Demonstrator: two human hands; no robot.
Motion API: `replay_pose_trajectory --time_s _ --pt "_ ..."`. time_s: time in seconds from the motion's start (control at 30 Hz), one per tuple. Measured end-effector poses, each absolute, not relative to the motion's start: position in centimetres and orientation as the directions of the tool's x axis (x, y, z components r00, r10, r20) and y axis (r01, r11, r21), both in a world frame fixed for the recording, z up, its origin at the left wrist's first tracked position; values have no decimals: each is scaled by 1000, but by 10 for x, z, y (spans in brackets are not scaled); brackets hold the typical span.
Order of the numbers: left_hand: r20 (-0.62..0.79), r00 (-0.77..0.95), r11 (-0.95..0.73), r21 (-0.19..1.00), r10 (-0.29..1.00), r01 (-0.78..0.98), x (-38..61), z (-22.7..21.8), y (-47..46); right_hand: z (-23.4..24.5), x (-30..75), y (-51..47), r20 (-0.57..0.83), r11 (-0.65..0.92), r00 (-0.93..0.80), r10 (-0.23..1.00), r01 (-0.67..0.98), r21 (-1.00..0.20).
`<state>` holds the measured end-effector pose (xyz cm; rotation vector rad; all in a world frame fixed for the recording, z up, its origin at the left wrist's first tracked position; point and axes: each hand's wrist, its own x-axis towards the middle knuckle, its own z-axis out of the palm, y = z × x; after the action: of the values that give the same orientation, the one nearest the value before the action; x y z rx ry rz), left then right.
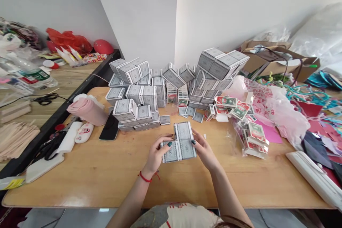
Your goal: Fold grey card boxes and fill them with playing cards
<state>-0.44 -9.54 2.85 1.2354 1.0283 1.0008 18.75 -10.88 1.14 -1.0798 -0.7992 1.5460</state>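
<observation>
Your left hand [156,152] and right hand [205,151], half-curled, grip the card block [185,145] by its left and right edges, sensible holds for something probably light, stiff and dentable.

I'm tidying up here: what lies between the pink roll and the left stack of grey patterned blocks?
A dark-screened phone lies on the table between the pink roll and the left stack, as the head view shows.
</observation>
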Motion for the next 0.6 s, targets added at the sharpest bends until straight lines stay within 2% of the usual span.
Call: replay_pose_trajectory --time_s 0.07,0.13,0.23,0.33,0.4,0.53,0.6 --pt "-52 272 52 999 961 5 -7 32 -93 15 189 -106 -235 -261 -122 964 -290 -921" --pt "-44 293 29 998 955 56 -6 35 -93 18 186 -106 -249 -270 -113 962 -246 -931" --pt "-45 303 11 993 952 113 -3 37 -95 18 180 -108 -241 -249 -63 968 -240 -938" --pt "-90 281 60 992 956 112 -2 35 -96 16 178 -110 -243 -242 -28 970 -254 -936" --pt "-107 222 97 994 969 57 -3 31 -97 12 176 -110 -264 -248 20 964 -279 -928" --pt "-106 108 126 973 988 -194 -9 24 -99 2 168 -111 -285 -197 176 942 -396 -897" --pt "-127 94 147 958 987 -246 -12 21 -100 -3 163 -113 -300 -200 174 938 -435 -878"
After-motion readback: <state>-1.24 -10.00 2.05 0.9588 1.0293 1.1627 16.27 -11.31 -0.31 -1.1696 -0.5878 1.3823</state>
